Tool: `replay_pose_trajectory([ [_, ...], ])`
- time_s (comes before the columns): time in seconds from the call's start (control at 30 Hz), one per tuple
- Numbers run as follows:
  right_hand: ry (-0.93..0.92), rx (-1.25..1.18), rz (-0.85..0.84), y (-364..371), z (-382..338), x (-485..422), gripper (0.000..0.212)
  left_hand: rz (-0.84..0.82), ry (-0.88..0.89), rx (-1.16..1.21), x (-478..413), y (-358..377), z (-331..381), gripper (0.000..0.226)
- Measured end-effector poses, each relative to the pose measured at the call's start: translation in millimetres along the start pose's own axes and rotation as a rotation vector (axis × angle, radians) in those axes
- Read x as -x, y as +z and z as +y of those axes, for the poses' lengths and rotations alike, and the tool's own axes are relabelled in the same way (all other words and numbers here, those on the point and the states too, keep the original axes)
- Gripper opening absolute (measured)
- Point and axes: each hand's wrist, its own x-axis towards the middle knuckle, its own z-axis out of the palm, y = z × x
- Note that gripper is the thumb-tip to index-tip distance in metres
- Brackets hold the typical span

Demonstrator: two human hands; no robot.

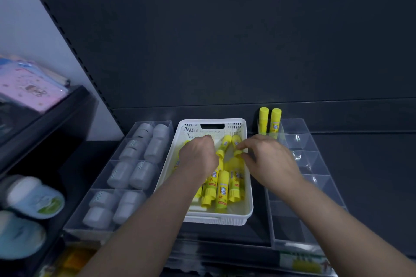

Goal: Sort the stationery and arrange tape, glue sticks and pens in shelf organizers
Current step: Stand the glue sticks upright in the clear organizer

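Yellow plastic glue sticks [221, 189] crowd the white perforated basket [234, 129]; only two stand in the clear right organizer [315, 164], a job barely begun. Grey tape rolls [139, 173] fill the clear left organizer [164, 122]. My right hand [270, 159] pinches one stick; my left hand [198, 155] hides its grip.

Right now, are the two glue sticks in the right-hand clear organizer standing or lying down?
Upright. The two glue sticks stand side by side in the back corner of the clear organizer.

Dim, cool light; blurred edges
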Motion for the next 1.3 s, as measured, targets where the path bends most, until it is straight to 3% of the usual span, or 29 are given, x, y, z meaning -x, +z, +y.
replay_pose_trajectory([
  [0.3,0.019,0.023,-0.019,3.3,0.3,6.3,0.023,-0.143,0.054,-0.019,-0.2,4.9,10.4,0.034],
  [0.47,-0.013,0.051,-0.010,3.3,-3.6,5.4,0.022,-0.057,-0.026,0.130,-1.1,-3.5,-3.6,0.030],
  [0.67,-0.010,0.181,-0.150,16.3,-30.9,-2.8,0.021,0.078,-0.154,0.326,-1.7,-22.8,-34.6,0.026],
  [0.83,-0.003,0.368,-0.320,36.1,-56.9,-7.9,0.020,0.047,-0.115,0.380,0.6,-22.4,-46.5,0.025],
  [1.0,0.126,0.173,-0.387,45.0,-65.8,-10.1,0.041,0.054,-0.052,0.416,-3.8,-17.1,-56.6,0.031],
  [1.1,0.209,-0.014,-0.263,25.2,-56.7,-17.4,0.046,0.055,-0.010,0.518,-11.4,-20.4,-54.8,0.032],
  [1.23,0.245,-0.180,0.044,-15.8,-32.8,-26.3,0.035,0.065,0.076,0.740,-22.6,-27.0,-27.2,0.008],
  [1.3,0.278,-0.225,0.154,-33.3,-16.1,-26.6,0.031,0.094,0.130,0.817,-25.2,-29.1,-2.9,0.014],
])
